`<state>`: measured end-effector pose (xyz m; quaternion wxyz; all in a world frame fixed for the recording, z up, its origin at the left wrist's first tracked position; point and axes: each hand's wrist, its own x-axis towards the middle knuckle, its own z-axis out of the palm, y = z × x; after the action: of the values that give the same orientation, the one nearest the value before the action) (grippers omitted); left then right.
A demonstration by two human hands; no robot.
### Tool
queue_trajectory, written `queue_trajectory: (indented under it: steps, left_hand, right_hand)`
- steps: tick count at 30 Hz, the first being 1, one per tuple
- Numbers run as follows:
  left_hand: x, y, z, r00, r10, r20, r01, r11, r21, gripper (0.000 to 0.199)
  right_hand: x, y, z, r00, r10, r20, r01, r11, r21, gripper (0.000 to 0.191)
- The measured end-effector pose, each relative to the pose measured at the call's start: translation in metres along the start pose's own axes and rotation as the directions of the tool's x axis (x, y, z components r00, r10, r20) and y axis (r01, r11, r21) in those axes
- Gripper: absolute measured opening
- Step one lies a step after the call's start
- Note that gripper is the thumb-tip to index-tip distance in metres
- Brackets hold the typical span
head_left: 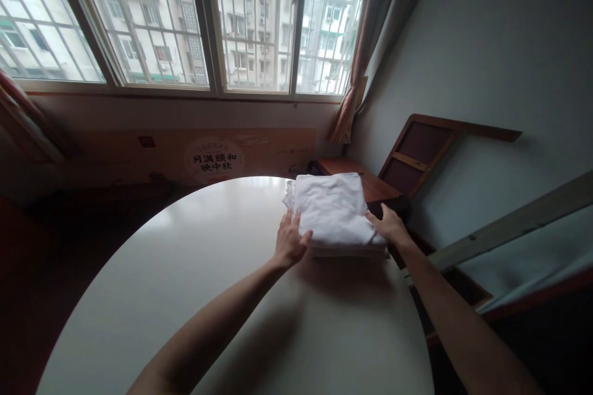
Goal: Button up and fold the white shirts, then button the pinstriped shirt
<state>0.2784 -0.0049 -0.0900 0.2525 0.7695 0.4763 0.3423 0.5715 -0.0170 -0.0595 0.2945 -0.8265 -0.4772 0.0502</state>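
Observation:
A stack of folded white cloths (331, 210) lies near the far right edge of the round white table (185, 259). My left hand (291, 237) rests against the left side of the stack, its fingers stretched out and the thumb apart near the front. On the opposite side, my right hand (388, 224) touches the stack's right edge with its fingers spread. Neither hand is closed round the cloth. The lower layers show along the front and the left side, where the folded edges look uneven. Parts of the right fingers are hard to make out.
Beyond the table stand a low brown wooden table (343, 166) and a tilted wooden-framed chair or panel (417, 148) by the wall. A pale beam (509, 222) slants along the right. Barred windows (254, 31) and a printed orange banner (259, 154) are at the back.

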Motion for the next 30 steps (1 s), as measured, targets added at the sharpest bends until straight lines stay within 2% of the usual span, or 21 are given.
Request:
queue_trajectory:
  steps: [2,4,6,8,11,13,15,17,20,22,23,25,27,28,30]
  left_hand:
    - [0.002,0.015,0.004,0.984,0.179,0.009,-0.177,0.967,0.182,0.064]
    - [0.012,0.03,0.013,0.958,0.281,0.063,-0.287,0.916,0.279,0.062]
    - [0.025,0.039,0.026,0.956,0.259,0.139,-0.291,0.902,0.319,0.064]
    - [0.034,0.04,0.04,0.958,0.177,0.228,-0.245,0.914,0.322,0.069]
    - [0.037,0.025,0.056,0.951,0.07,0.302,-0.168,0.934,0.314,0.078]
    - [0.034,0.014,0.06,0.947,0.049,0.318,-0.153,0.938,0.31,0.084]
    - [0.032,0.006,0.062,0.942,0.05,0.332,-0.157,0.94,0.304,0.088]
    - [0.03,0.004,0.062,0.94,0.049,0.339,-0.16,0.938,0.306,0.09]
    - [0.028,0.005,0.059,0.938,0.036,0.346,-0.156,0.932,0.328,0.091]
    - [0.026,0.004,0.052,0.929,0.037,0.369,-0.171,0.925,0.339,0.092]
    - [0.025,0.003,0.046,0.919,0.048,0.391,-0.193,0.921,0.34,0.092]
    - [0.025,0.0,0.03,0.891,0.096,0.444,-0.264,0.905,0.333,0.089]
    - [0.03,-0.003,0.012,0.859,0.149,0.49,-0.338,0.884,0.324,0.082]
    - [0.036,-0.003,0.004,0.855,0.173,0.489,-0.364,0.872,0.326,0.076]
    - [0.053,-0.001,-0.004,0.883,0.22,0.414,-0.372,0.867,0.332,0.065]
  right_hand:
    - [-0.003,-0.026,-0.001,0.986,-0.158,-0.051,0.15,0.981,-0.126,0.066]
    - [-0.006,-0.059,0.009,0.918,-0.396,0.012,0.393,0.905,-0.166,0.057]
    - [-0.004,-0.089,0.03,0.828,-0.536,0.165,0.558,0.817,-0.145,0.053]
    - [0.002,-0.105,0.054,0.778,-0.542,0.317,0.603,0.785,-0.137,0.052]
    - [0.018,-0.1,0.081,0.717,-0.521,0.464,0.653,0.735,-0.183,0.053]
    - [0.032,-0.085,0.089,0.725,-0.507,0.465,0.654,0.72,-0.234,0.056]
    - [0.044,-0.071,0.09,0.789,-0.452,0.416,0.586,0.758,-0.288,0.06]
    - [0.051,-0.063,0.088,0.868,-0.358,0.343,0.469,0.817,-0.335,0.063]
    - [0.056,-0.062,0.082,0.968,-0.144,0.204,0.213,0.903,-0.374,0.071]
    - [0.056,-0.064,0.077,0.984,-0.011,0.177,0.077,0.926,-0.37,0.075]
    - [0.056,-0.065,0.073,0.984,0.023,0.178,0.047,0.924,-0.379,0.076]
    - [0.053,-0.067,0.066,0.988,-0.028,0.149,0.09,0.9,-0.426,0.075]
    - [0.049,-0.067,0.06,0.973,-0.216,0.08,0.228,0.848,-0.479,0.071]
    - [0.046,-0.067,0.059,0.944,-0.321,0.068,0.312,0.813,-0.491,0.07]
    - [0.039,-0.065,0.062,0.881,-0.452,0.139,0.461,0.754,-0.469,0.068]
